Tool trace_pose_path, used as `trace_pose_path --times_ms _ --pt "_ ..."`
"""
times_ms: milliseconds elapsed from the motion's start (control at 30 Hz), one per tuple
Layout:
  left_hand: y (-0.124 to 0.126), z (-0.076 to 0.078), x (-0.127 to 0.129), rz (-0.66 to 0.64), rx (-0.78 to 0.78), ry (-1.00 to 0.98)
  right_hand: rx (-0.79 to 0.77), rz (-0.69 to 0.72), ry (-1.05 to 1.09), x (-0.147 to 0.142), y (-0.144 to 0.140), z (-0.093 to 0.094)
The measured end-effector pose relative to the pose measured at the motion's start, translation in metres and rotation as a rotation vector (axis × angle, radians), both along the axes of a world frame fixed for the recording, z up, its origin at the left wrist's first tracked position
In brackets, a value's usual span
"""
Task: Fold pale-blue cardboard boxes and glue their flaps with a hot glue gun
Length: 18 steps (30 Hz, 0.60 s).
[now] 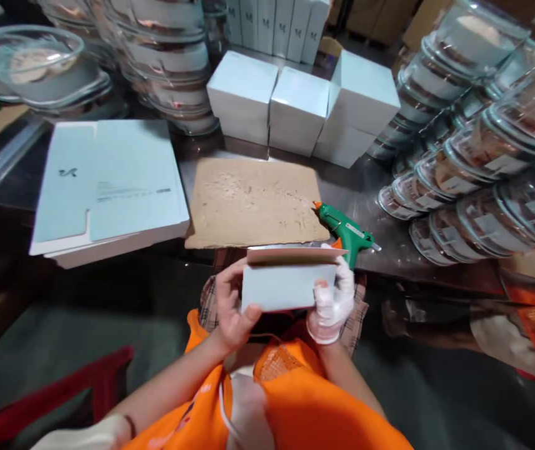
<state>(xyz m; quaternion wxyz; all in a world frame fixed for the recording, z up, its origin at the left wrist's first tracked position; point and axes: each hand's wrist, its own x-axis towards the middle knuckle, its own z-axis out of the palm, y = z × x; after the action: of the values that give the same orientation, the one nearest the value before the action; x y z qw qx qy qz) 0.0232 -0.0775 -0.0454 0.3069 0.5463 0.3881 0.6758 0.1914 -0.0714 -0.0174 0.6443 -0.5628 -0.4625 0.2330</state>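
Just before the near edge of the counter [354, 187], above the person's lap, a white box [279, 287] is gripped at both ends, its top flap raised. The bare left hand [233, 306] clasps one end, the gloved right hand [334, 301] the other. Beyond lies a cardboard sheet [258, 203]; a green glue gun [349, 232] rests by its right side.

Held box [289, 287]: smooth matt card; cardboard pad [253, 203]: rough, scuffed; glue gun [348, 230]: plastic; tabletop [354, 184]: glossy metal
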Motion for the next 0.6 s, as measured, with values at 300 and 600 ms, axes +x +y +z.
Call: trace_pose_path --times_ms 300,600 --pt "0.009 0.015 -0.039 -0.129 0.143 0.387 -0.134 0.028 -0.088 0.035 0.001 0.029" --pt "0.020 -0.007 -0.031 0.079 -0.099 0.303 -0.962 -0.127 -0.580 0.096 0.059 0.059"
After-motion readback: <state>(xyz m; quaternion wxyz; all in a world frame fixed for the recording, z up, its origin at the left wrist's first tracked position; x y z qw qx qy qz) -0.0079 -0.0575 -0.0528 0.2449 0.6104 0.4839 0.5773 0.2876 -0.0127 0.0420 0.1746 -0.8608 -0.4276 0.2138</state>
